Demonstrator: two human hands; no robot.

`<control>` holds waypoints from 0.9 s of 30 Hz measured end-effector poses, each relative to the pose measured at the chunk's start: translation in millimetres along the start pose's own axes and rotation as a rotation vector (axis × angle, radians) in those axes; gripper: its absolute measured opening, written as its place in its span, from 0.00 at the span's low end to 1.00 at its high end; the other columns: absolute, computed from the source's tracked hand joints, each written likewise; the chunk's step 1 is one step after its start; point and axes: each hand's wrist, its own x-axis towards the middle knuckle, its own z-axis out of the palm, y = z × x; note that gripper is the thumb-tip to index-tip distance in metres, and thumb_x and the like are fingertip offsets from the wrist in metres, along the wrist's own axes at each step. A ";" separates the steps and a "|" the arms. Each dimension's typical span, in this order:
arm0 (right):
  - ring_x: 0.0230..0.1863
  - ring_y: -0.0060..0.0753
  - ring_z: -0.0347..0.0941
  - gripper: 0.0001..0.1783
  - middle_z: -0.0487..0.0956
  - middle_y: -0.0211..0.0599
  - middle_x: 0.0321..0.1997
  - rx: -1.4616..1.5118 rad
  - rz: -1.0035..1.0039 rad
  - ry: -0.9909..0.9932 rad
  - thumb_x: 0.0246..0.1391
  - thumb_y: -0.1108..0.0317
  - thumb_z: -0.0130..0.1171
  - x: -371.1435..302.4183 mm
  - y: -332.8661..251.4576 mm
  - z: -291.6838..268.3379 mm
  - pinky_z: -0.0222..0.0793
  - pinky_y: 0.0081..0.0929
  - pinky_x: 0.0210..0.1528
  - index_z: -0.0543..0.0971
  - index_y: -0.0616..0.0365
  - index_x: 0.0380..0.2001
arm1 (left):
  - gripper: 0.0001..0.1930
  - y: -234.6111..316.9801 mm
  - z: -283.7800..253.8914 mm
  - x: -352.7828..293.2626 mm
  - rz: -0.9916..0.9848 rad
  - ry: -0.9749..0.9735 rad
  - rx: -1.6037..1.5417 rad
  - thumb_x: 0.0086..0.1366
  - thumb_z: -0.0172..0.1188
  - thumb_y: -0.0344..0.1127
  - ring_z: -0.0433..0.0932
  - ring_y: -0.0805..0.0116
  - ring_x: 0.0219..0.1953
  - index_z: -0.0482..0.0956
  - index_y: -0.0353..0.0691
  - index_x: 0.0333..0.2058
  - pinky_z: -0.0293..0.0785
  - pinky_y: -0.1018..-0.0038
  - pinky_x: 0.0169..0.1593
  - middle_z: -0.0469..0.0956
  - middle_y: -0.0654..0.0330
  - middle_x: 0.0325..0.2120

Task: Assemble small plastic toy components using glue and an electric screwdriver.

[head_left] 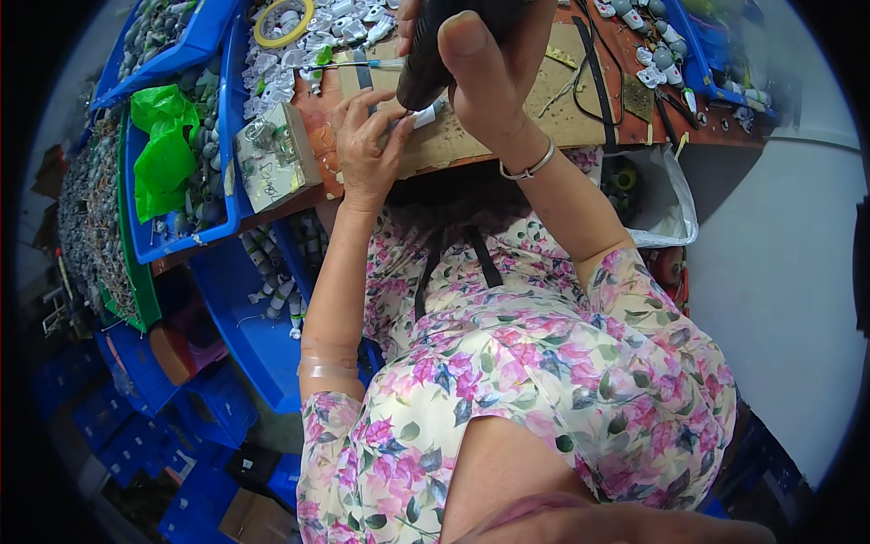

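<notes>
My right hand [494,82] is wrapped round a thick black cylindrical tool [435,50], which looks like an electric screwdriver. Its narrow end points down and to the left, close to my left fingers. My left hand [370,140] rests at the front of a cardboard sheet [480,136], fingers bent and closed on a small white plastic part [424,116]. Tool and fingers partly hide this part, so its exact kind does not show. Just beyond my left hand lies a thin screwdriver [376,63] with a clear bluish handle.
White plastic parts [344,27] are heaped at the back left beside a yellow tape roll [284,20]. A box [276,159] and a blue bin [237,186] with a green bag [165,150] stand left. At right are a black cord [591,77] and another blue bin [696,63].
</notes>
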 end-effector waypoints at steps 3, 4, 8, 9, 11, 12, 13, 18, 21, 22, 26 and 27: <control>0.38 0.27 0.71 0.43 0.72 0.42 0.45 -0.146 -0.042 -0.061 0.55 0.61 0.63 1.7 0.1 -6.9 0.70 0.21 0.36 0.49 0.58 0.66 | 0.06 2.5 1.1 -0.6 0.008 0.034 -0.020 0.52 0.68 0.32 0.70 0.57 0.50 0.82 0.43 0.30 0.63 0.64 0.54 0.78 0.63 0.40; 0.37 0.25 0.70 0.42 0.72 0.41 0.43 -0.114 -0.025 -0.079 0.55 0.60 0.63 2.3 -1.9 -7.4 0.69 0.20 0.35 0.51 0.58 0.64 | 0.06 3.1 1.1 -1.6 0.010 0.035 -0.020 0.52 0.68 0.32 0.70 0.57 0.50 0.82 0.43 0.30 0.63 0.64 0.54 0.78 0.63 0.40; 0.34 0.22 0.69 0.39 0.72 0.40 0.38 -0.062 -0.010 -0.090 0.55 0.57 0.63 3.9 -6.9 -4.5 0.67 0.17 0.31 0.54 0.58 0.61 | 0.06 5.2 1.3 -3.3 0.020 0.050 -0.049 0.52 0.68 0.32 0.70 0.57 0.51 0.81 0.43 0.30 0.64 0.65 0.53 0.78 0.63 0.40; 0.34 0.22 0.69 0.39 0.72 0.40 0.38 -0.063 -0.013 -0.091 0.55 0.57 0.63 3.8 -7.9 -3.7 0.67 0.17 0.31 0.54 0.58 0.61 | 0.06 5.8 1.3 -3.0 0.025 0.048 -0.058 0.52 0.68 0.32 0.70 0.56 0.51 0.81 0.42 0.30 0.64 0.65 0.53 0.78 0.63 0.40; 0.34 0.23 0.69 0.39 0.72 0.40 0.38 -0.046 -0.010 -0.089 0.55 0.57 0.64 3.5 -9.2 -2.3 0.68 0.18 0.32 0.55 0.58 0.61 | 0.06 7.2 1.6 -2.5 0.023 0.048 -0.071 0.52 0.68 0.32 0.71 0.56 0.50 0.81 0.42 0.29 0.64 0.64 0.53 0.78 0.63 0.39; 0.34 0.23 0.69 0.39 0.72 0.40 0.38 -0.047 -0.011 -0.090 0.55 0.57 0.64 3.7 -8.9 -2.1 0.68 0.18 0.32 0.55 0.58 0.61 | 0.06 7.6 1.6 -2.2 0.020 0.046 -0.084 0.52 0.68 0.31 0.71 0.56 0.50 0.80 0.42 0.29 0.64 0.64 0.53 0.78 0.63 0.39; 0.35 0.23 0.70 0.39 0.72 0.40 0.39 -0.053 -0.035 -0.101 0.54 0.57 0.64 3.7 -7.6 -2.4 0.68 0.19 0.33 0.55 0.58 0.61 | 0.06 6.3 1.8 -2.8 0.020 0.048 -0.083 0.52 0.68 0.31 0.71 0.56 0.50 0.80 0.42 0.29 0.64 0.64 0.53 0.78 0.63 0.39; 0.35 0.25 0.70 0.41 0.72 0.40 0.42 -0.097 -0.067 -0.066 0.54 0.58 0.65 -0.3 1.0 -7.3 0.69 0.22 0.34 0.54 0.59 0.62 | 0.18 7.8 1.4 0.6 0.004 0.005 -0.021 0.51 0.70 0.39 0.68 0.56 0.52 0.79 0.43 0.41 0.62 0.63 0.57 0.76 0.62 0.44; 0.36 0.26 0.71 0.42 0.72 0.40 0.44 -0.151 -0.117 -0.088 0.53 0.60 0.65 1.6 3.9 -10.2 0.70 0.22 0.35 0.53 0.59 0.63 | 0.25 -5.4 0.1 -5.5 0.010 -0.048 0.123 0.50 0.70 0.44 0.68 0.57 0.52 0.77 0.43 0.46 0.60 0.63 0.57 0.75 0.62 0.45; 0.36 0.26 0.71 0.42 0.72 0.40 0.44 -0.175 -0.119 -0.108 0.54 0.60 0.65 2.0 5.3 -12.5 0.70 0.22 0.35 0.53 0.59 0.64 | 0.25 -7.7 0.0 -7.4 0.008 -0.050 0.123 0.50 0.70 0.44 0.68 0.57 0.52 0.77 0.43 0.46 0.60 0.63 0.57 0.75 0.62 0.45; 0.36 0.26 0.70 0.42 0.71 0.40 0.45 -0.213 -0.140 -0.097 0.54 0.60 0.65 -1.3 14.1 -14.3 0.69 0.22 0.35 0.53 0.59 0.64 | 0.24 -9.2 -0.2 -10.5 0.025 -0.125 0.138 0.50 0.70 0.45 0.69 0.57 0.49 0.78 0.44 0.45 0.61 0.63 0.55 0.75 0.61 0.44; 0.36 0.26 0.70 0.42 0.71 0.40 0.45 -0.214 -0.137 -0.096 0.54 0.60 0.65 -1.9 14.9 -14.1 0.69 0.22 0.35 0.53 0.59 0.64 | 0.23 -9.0 -0.2 -10.3 0.025 -0.121 0.135 0.50 0.70 0.45 0.69 0.58 0.49 0.78 0.44 0.45 0.62 0.63 0.54 0.75 0.61 0.43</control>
